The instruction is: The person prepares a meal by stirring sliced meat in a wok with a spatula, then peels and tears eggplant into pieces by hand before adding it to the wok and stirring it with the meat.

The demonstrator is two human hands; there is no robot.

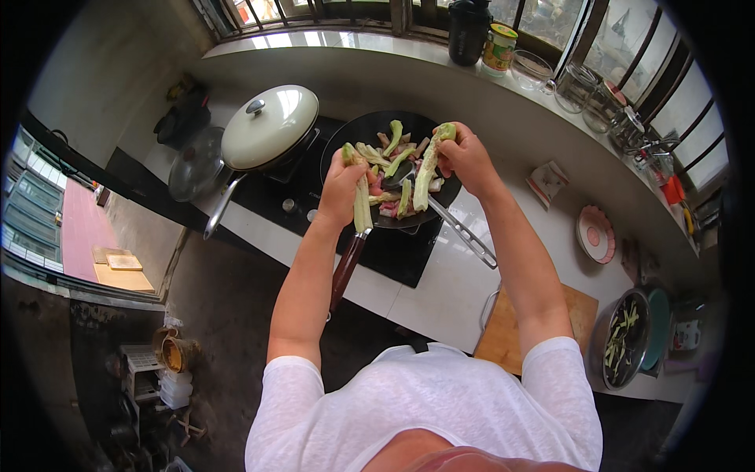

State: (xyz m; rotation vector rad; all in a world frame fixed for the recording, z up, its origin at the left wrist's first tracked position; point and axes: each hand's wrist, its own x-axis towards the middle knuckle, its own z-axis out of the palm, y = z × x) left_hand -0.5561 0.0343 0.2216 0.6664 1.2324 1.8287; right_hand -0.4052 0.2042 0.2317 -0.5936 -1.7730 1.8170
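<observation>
My left hand (pixel 341 190) grips a long, limp strip of pale green eggplant (pixel 362 206) that hangs over the near left rim of a dark wok (pixel 330 154). Above the wok's right side, my right hand (pixel 469 159) pinches a wider, seedy eggplant piece (pixel 428 171) by its upper end. Pink meat slices and several pale green strips lie inside the wok. A metal spatula (pixel 463 233) rests with its head among the food and its handle over the right rim. The wok's brown handle (pixel 347 271) points towards me, below my left hand.
On the black cooktop (pixel 401 253), a pan with a cream lid (pixel 271 127) stands left of the wok. A glass lid (pixel 194 168) leans further left. To the right are a cutting board (pixel 578 307), a pink-rimmed plate (pixel 596 234) and a metal basin (pixel 607 348) with green strips. Jars line the windowsill.
</observation>
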